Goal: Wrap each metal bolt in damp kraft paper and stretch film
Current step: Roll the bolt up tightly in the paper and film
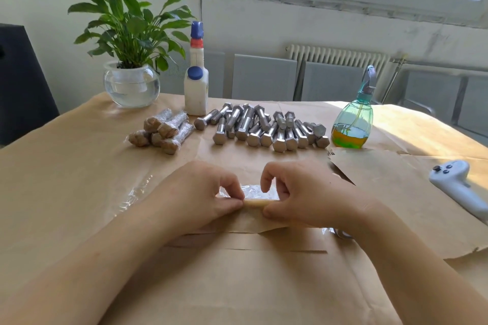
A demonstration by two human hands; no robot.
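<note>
while both hands pinch, the paper-wrapped bolt [254,203] lies between fingers [232,203].

Ends of the paper-wrapped bolt [254,203] under both hands; controller [460,188] cropped at right edge.

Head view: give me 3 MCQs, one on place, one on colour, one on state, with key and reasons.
1. The pile of wrapped bolts lies:
A) left of the bare bolts
B) right of the spray bottle
C) inside the glass bowl

2. The liquid in the spray bottle is:
A) blue
B) orange-yellow
C) clear

3. The paper roll is:
A) lying untouched
B) pinched by left hand and right hand
C) held in one hand only

Key: 1 A, the pile sits beside the white bottle; 2 B, an orange-yellow layer at the bottom; 3 B, fingers close on each end.
</note>
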